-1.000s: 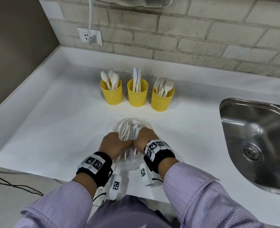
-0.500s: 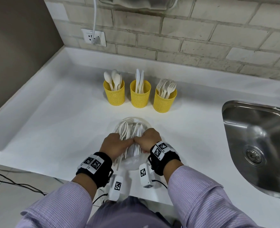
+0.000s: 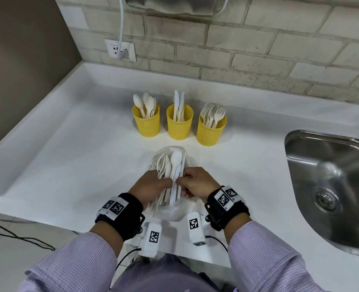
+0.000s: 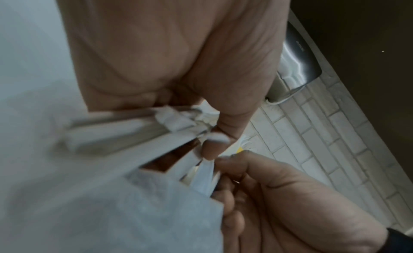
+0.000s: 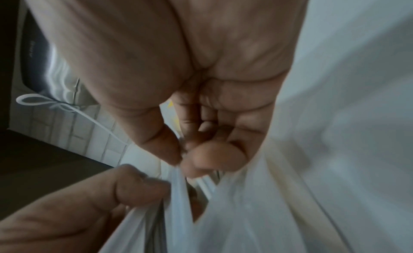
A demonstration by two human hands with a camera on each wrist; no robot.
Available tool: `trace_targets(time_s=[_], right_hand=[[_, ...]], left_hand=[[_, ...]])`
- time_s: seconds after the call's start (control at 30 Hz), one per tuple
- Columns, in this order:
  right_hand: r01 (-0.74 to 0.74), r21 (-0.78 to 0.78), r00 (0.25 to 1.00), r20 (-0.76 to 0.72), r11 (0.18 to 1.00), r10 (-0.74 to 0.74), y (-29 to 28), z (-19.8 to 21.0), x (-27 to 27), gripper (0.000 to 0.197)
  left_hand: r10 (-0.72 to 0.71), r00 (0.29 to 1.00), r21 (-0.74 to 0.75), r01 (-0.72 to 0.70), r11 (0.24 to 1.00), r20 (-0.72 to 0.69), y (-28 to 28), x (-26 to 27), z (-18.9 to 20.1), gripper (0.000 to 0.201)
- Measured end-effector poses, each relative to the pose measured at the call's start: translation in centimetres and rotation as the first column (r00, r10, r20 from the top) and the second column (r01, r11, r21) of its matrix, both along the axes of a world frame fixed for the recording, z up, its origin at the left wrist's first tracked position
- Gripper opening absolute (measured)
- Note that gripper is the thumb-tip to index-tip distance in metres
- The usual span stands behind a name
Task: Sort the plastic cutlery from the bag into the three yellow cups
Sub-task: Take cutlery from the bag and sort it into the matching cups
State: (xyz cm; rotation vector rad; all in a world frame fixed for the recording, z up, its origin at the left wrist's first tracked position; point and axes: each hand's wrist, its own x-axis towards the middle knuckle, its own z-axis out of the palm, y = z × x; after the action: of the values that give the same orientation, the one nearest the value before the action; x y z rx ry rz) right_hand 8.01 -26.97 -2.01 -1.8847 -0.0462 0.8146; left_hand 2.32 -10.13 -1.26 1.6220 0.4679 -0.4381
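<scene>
While the head view takes in the whole counter, only the two wrist views show how the fingers meet the plastic. From above, the left hand and right hand sit knuckle to knuckle over the clear bag, with white cutlery fanning out of it just beyond the fingertips. Farther out from the fingers stand the three yellow cups: the spoon cup, the knife cup and the fork cup, side by side, well apart from the hands. A steel sink lies off to the right hand's outer side.

The left wrist view shows the left hand with thumb pressed to forefinger, pinching the film against cutlery handles; the right hand faces it, fingers curled.

In the right wrist view, the right hand has thumb and forefinger closed tight on a strip of the bag, and the left hand's thumb clamps the film just beside it. Both grips are narrow.
</scene>
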Motion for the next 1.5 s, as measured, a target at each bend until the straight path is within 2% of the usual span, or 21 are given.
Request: trace_targets(time_s=[0.1, 0.2, 0.33, 0.5, 0.63, 0.73, 0.83, 0.9, 1.0, 1.07, 1.17, 1.3, 1.33, 1.4, 1.43, 1.47, 1.5], right_hand=[[0.045, 0.048, 0.998, -0.049, 0.998, -0.042, 0.1, 0.1, 0.0, 0.012], [0.044, 0.077, 0.996, -0.083, 0.996, -0.038, 0.0, 0.1, 0.0, 0.025], [0.014, 0.102, 0.996, -0.088, 0.995, -0.005, -0.1, 0.8, -0.1, 0.024], [-0.042, 0.084, 0.999, -0.018, 0.996, 0.043, 0.1, 1.3, -0.2, 0.025], [0.002, 0.086, 1.0, 0.027, 0.996, -0.004, 0.3, 1.6, -0.3, 0.015], [0.083, 0.149, 0.996, 0.021, 0.985, -0.087, 0.6, 2.0, -0.3, 0.035], [0.246, 0.315, 0.969, -0.086, 0.916, -0.231, 0.8, 2.8, -0.1, 0.056], [0.31, 0.389, 0.95, -0.158, 0.868, -0.268, 0.8, 3.5, 0.2, 0.063], [0.339, 0.439, 0.94, -0.193, 0.832, -0.282, 1.0, 4.3, 0.7, 0.045], [0.329, 0.417, 0.944, -0.148, 0.847, -0.294, 1.2, 4.5, 0.9, 0.031], [0.292, 0.396, 0.956, -0.089, 0.871, -0.28, 1.5, 4.2, 1.1, 0.033], [0.334, 0.442, 0.942, -0.167, 0.832, -0.29, 1.4, 4.2, 1.0, 0.032], [0.359, 0.432, 0.933, -0.178, 0.827, -0.312, 1.5, 4.0, 0.9, 0.028], [0.352, 0.355, 0.936, -0.135, 0.866, -0.325, 1.5, 3.5, 0.6, 0.019], [0.284, 0.278, 0.959, -0.059, 0.918, -0.279, 1.5, 3.0, 0.3, 0.014], [0.158, 0.16, 0.985, 0.049, 0.974, -0.167, 1.4, 2.8, 0.0, 0.013], [-0.001, 0.002, 0.988, 0.152, 1.0, 0.001, 1.4, 2.5, -0.2, 0.02]], left_hand=[[-0.031, 0.999, -0.01, 0.032, 0.999, 0.036, -0.4, 0.2, 0.0, 0.032], [-0.118, 0.988, 0.012, 0.117, 0.993, 0.101, -0.6, 0.2, 0.3, 0.017], [-0.192, 0.964, 0.049, 0.186, 0.981, 0.183, -0.8, 0.0, 0.5, 0.014], [-0.14, 0.961, 0.147, 0.106, 0.983, 0.24, -0.7, 0.1, -0.5, 0.024], [-0.104, 0.958, 0.101, 0.08, 0.992, 0.268, -0.8, -0.2, -0.1, 0.031], [-0.113, 0.958, 0.059, 0.101, 0.993, 0.264, -0.7, -0.6, 0.2, 0.041], [-0.149, 0.96, 0.082, 0.133, 0.988, 0.238, -0.5, -0.7, 0.2, 0.05], [-0.163, 0.955, 0.087, 0.146, 0.986, 0.247, -0.4, -0.8, 0.5, 0.054], [-0.127, 0.958, 0.091, 0.107, 0.99, 0.257, -0.4, -0.7, 0.8, 0.051], [-0.093, 0.963, 0.065, 0.079, 0.995, 0.252, -0.4, -0.5, 1.0, 0.038], [-0.07, 0.968, 0.076, 0.053, 0.996, 0.24, -0.3, -0.2, 1.2, 0.023], [0.062, 0.978, 0.094, -0.082, 0.992, 0.201, -0.4, 0.0, 1.3, 0.011], [0.113, 0.976, 0.11, -0.135, 0.985, 0.188, -0.3, 0.1, 1.2, 0.007], [0.178, 0.966, 0.176, -0.212, 0.961, 0.187, 0.1, 0.3, 0.9, 0.02], [0.192, 0.965, 0.202, -0.228, 0.953, 0.181, 0.3, 0.3, 0.7, 0.027], [0.203, 0.965, 0.212, -0.236, 0.948, 0.163, 0.5, 0.3, 0.6, 0.028], [0.216, 0.965, 0.208, -0.245, 0.947, 0.153, 0.6, 0.4, 0.5, 0.025]])
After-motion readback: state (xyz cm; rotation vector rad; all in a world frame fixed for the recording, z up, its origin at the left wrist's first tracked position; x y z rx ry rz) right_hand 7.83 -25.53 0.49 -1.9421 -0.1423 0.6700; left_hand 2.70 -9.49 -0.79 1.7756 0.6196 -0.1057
